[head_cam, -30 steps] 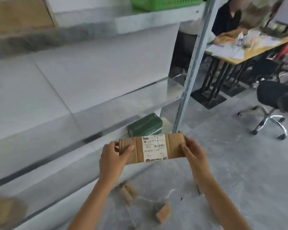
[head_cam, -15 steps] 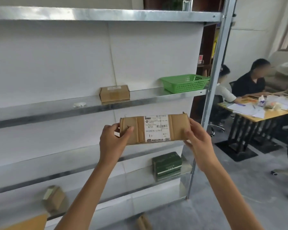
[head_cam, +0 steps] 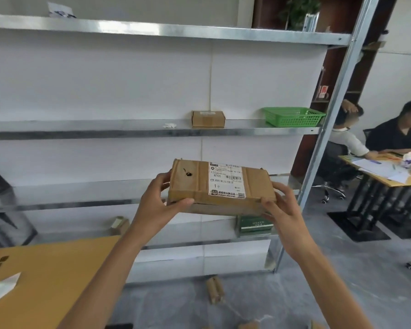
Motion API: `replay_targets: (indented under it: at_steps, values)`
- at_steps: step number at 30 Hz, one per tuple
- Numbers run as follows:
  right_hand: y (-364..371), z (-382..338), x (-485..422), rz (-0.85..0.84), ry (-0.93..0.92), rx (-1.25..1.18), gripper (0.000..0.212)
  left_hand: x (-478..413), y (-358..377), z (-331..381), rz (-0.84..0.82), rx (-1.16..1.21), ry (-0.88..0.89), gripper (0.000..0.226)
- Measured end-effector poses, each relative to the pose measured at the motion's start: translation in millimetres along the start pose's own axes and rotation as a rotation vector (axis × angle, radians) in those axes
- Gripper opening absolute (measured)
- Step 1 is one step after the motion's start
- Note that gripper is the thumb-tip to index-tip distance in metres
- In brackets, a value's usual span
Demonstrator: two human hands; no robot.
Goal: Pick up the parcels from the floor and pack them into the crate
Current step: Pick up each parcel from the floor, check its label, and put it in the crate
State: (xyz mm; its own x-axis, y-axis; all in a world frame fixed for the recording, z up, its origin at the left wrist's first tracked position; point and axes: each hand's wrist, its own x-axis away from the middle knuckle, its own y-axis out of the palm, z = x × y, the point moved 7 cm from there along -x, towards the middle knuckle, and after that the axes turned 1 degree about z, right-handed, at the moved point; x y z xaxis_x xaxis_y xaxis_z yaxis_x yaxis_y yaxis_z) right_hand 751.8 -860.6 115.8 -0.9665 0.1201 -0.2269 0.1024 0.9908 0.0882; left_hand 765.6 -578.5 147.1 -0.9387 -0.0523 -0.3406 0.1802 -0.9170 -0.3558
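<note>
I hold a flat brown cardboard parcel [head_cam: 195,186] with a white shipping label in front of the metal shelving, at chest height. My left hand [head_cam: 157,203] grips its left end with the thumb under the near edge. My right hand [head_cam: 280,210] grips its right end. The parcel's top face tilts toward me. A green plastic crate [head_cam: 293,116] stands on the middle shelf, up and to the right of the parcel. Another small brown parcel [head_cam: 214,289] lies on the grey floor below.
A small cardboard box [head_cam: 208,118] sits on the middle shelf, a green box [head_cam: 254,225] and a small parcel [head_cam: 119,224] on a lower shelf. A large cardboard sheet [head_cam: 45,276] is at lower left. Two people sit at a desk [head_cam: 384,172] to the right.
I have stood up from the floor with the parcel in both hands. The view rose from the floor to the shelves, and the parcel now lies flatter, its top face showing.
</note>
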Motion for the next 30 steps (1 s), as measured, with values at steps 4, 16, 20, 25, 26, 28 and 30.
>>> replay_targets:
  at_steps: [4,16,20,25,26,28,30]
  values:
    - [44.3,-16.2,47.5,-0.011,-0.014,0.023,0.033,47.8,-65.8,-4.1,0.110,-0.070,-0.107,0.044]
    - [149.8,8.1,166.8,0.090,0.125,-0.117,0.026,178.7,-180.4,-46.3,-0.187,0.224,-0.287,0.065]
    - [166.8,10.2,189.0,0.027,0.135,-0.131,0.031,212.0,-193.8,-51.8,-0.164,0.277,-0.353,0.059]
    - [183.4,7.7,204.9,-0.096,0.098,-0.151,0.025,246.9,-211.3,-58.7,-0.013,0.259,-0.393,0.037]
    - [187.0,7.8,207.6,-0.129,0.094,-0.146,0.021,253.9,-215.1,-58.8,0.011,0.263,-0.402,0.036]
    - [194.6,10.3,214.2,-0.187,0.106,-0.115,0.013,268.3,-221.7,-62.4,0.039,0.296,-0.437,0.037]
    - [204.8,16.2,223.0,-0.238,0.149,-0.085,0.010,283.0,-231.5,-66.9,0.080,0.371,-0.482,0.035]
